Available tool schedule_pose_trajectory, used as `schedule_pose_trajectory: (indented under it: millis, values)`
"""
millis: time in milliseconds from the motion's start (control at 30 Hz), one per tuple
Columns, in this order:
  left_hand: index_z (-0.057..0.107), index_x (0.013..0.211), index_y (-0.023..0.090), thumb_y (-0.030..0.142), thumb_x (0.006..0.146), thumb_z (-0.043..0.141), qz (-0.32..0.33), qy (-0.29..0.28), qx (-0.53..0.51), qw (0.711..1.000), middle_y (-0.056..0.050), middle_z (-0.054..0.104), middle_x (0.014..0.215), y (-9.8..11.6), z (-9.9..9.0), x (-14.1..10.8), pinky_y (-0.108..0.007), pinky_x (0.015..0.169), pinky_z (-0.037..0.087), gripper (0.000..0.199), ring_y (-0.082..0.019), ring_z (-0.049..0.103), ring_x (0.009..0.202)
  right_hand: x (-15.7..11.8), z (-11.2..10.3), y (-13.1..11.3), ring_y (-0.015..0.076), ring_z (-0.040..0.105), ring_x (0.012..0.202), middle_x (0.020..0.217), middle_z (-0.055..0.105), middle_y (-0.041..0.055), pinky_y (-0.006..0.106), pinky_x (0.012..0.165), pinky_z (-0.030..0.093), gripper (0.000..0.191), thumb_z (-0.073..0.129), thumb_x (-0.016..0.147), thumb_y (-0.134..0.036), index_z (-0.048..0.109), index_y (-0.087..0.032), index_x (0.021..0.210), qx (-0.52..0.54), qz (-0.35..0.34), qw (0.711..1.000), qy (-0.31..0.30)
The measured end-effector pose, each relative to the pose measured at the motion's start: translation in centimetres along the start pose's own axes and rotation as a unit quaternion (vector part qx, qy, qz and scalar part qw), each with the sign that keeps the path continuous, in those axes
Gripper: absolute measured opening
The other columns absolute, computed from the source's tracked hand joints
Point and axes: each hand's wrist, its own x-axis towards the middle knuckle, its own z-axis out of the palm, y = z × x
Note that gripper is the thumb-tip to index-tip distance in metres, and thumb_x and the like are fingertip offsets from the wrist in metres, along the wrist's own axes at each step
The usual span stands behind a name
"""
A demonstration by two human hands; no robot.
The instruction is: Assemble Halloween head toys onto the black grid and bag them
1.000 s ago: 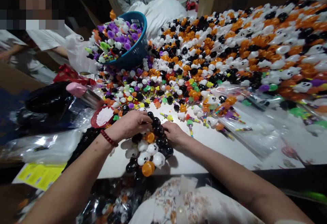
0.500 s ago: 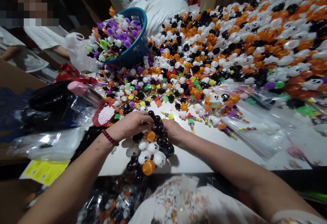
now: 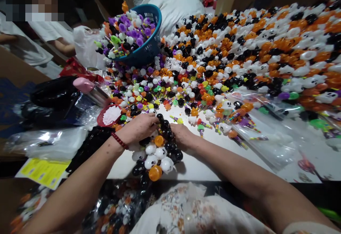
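On the white table in front of me lies a bundle of Halloween toys (image 3: 160,153) with black, white ghost-faced and orange heads. Around its upper left side my left hand (image 3: 141,127) is closed, thumb and fingers pressed together at the black heads. My right hand (image 3: 182,136) wraps the far right side of the same bundle, its fingertips mostly hidden behind the black heads. Just beyond the hands are loose candy-filled tubes (image 3: 204,124) with coloured heads. Whether a clear bag surrounds the bundle, I cannot tell.
A big heap of toy heads (image 3: 255,42) covers the back and right. A tilted blue basket (image 3: 149,42) is full of them. Clear plastic bags (image 3: 277,145) lie at right. A red basket of paper slips (image 3: 99,117) and pink-capped bottle (image 3: 90,90) stand left. Another person (image 3: 48,35) is behind.
The view has shifted a little, so the background sits slightly lower and further right. Both hands stay on the bundle with only slight movement of the left fingers.
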Motion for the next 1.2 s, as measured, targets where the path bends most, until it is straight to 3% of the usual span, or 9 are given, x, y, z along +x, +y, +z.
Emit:
schedule_pose_trajectory:
  millis: [233, 300, 400, 467, 700, 833, 933, 1067, 1200]
  values:
    - [0.066, 0.09, 0.016, 0.022, 0.093, 0.046, -0.053, 0.031, 0.065, 0.996, -0.006, 0.064, 0.089, 0.5, 1.2, -0.3, -0.03, 0.07, 0.046, 0.021, -0.018, 0.061, 0.076, 0.0, 0.3, 0.2, 0.0148, 0.054, 0.07, 0.085, 0.063, 0.0033, 0.026, 0.06, 0.034, 0.013, 0.059, 0.079, -0.023, 0.063, -0.018, 0.09, -0.056, -0.031, 0.998, -0.024]
    - [0.065, 0.099, 0.016, 0.017, 0.089, 0.049, -0.036, 0.067, 0.051, 0.996, -0.007, 0.063, 0.094, 0.3, 1.5, -0.5, -0.031, 0.075, 0.047, 0.019, -0.019, 0.061, 0.083, 0.1, 0.4, 0.2, 0.0146, 0.054, 0.07, 0.086, 0.063, 0.0033, 0.025, 0.06, 0.034, 0.014, 0.058, 0.079, -0.022, 0.064, -0.018, 0.091, -0.053, -0.024, 0.998, -0.032]
    - [0.059, 0.123, 0.019, 0.007, 0.081, 0.051, 0.027, 0.116, 0.014, 0.993, -0.008, 0.06, 0.109, -0.1, 1.9, -0.5, -0.031, 0.083, 0.047, 0.044, -0.018, 0.059, 0.095, 0.3, 0.7, 0.1, 0.0152, 0.053, 0.067, 0.084, 0.064, 0.0037, 0.027, 0.059, 0.033, 0.016, 0.061, 0.077, -0.023, 0.065, -0.017, 0.091, -0.05, -0.001, 0.998, -0.034]
    - [0.058, 0.129, 0.024, 0.003, 0.078, 0.051, 0.079, 0.115, -0.016, 0.99, -0.007, 0.057, 0.113, -0.4, 2.0, -0.5, -0.03, 0.084, 0.047, 0.056, -0.017, 0.058, 0.097, 0.4, 0.8, 0.1, 0.0152, 0.052, 0.064, 0.082, 0.064, 0.004, 0.027, 0.058, 0.032, 0.017, 0.063, 0.076, -0.024, 0.065, -0.017, 0.091, -0.042, 0.017, 0.998, -0.033]
    - [0.068, 0.114, 0.024, 0.004, 0.077, 0.059, 0.129, 0.098, -0.084, 0.983, -0.005, 0.061, 0.107, -1.1, 1.7, -0.5, -0.029, 0.085, 0.048, 0.043, -0.017, 0.059, 0.096, 0.9, 0.6, 0.3, 0.0161, 0.057, 0.072, 0.086, 0.066, 0.0034, 0.025, 0.06, 0.033, 0.015, 0.062, 0.08, -0.026, 0.065, -0.019, 0.093, -0.032, -0.004, 0.998, -0.056]
    - [0.07, 0.11, 0.023, 0.005, 0.078, 0.06, 0.139, 0.106, -0.088, 0.981, -0.006, 0.064, 0.106, -1.6, 2.0, -0.6, -0.029, 0.085, 0.049, 0.038, -0.017, 0.061, 0.096, 1.2, 0.6, 0.3, 0.018, 0.06, 0.074, 0.086, 0.068, 0.0044, 0.026, 0.06, 0.032, 0.018, 0.065, 0.078, -0.027, 0.068, -0.019, 0.093, -0.036, 0.017, 0.997, -0.07]
    - [0.071, 0.109, 0.023, 0.006, 0.079, 0.06, 0.146, 0.109, -0.093, 0.979, -0.006, 0.066, 0.104, -1.9, 2.3, -0.6, -0.028, 0.084, 0.049, 0.037, -0.017, 0.062, 0.094, 1.3, 0.5, -0.1, 0.02, 0.061, 0.076, 0.084, 0.07, 0.0044, 0.026, 0.061, 0.033, 0.016, 0.066, 0.076, -0.025, 0.07, -0.019, 0.09, 0.022, 0.051, 0.996, -0.071]
    - [0.074, 0.105, 0.024, 0.008, 0.079, 0.058, 0.127, 0.115, -0.11, 0.979, -0.005, 0.066, 0.098, -1.8, 2.1, -0.5, -0.028, 0.082, 0.05, 0.034, -0.015, 0.062, 0.089, 1.2, -0.2, -0.6, 0.02, 0.063, 0.076, 0.079, 0.071, 0.0025, 0.024, 0.062, 0.038, 0.015, 0.068, 0.072, -0.017, 0.073, -0.018, 0.086, 0.078, 0.086, 0.99, -0.074]
    - [0.074, 0.106, 0.025, 0.007, 0.079, 0.051, 0.088, 0.148, -0.149, 0.974, -0.006, 0.065, 0.109, -0.9, 1.4, -1.3, -0.034, 0.094, 0.05, 0.04, -0.018, 0.06, 0.104, 0.9, -1.3, -0.9, 0.0204, 0.065, 0.083, 0.088, 0.073, 0.0045, 0.027, 0.072, 0.047, 0.022, 0.058, 0.078, -0.01, 0.074, -0.017, 0.092, 0.095, 0.118, 0.988, -0.04]
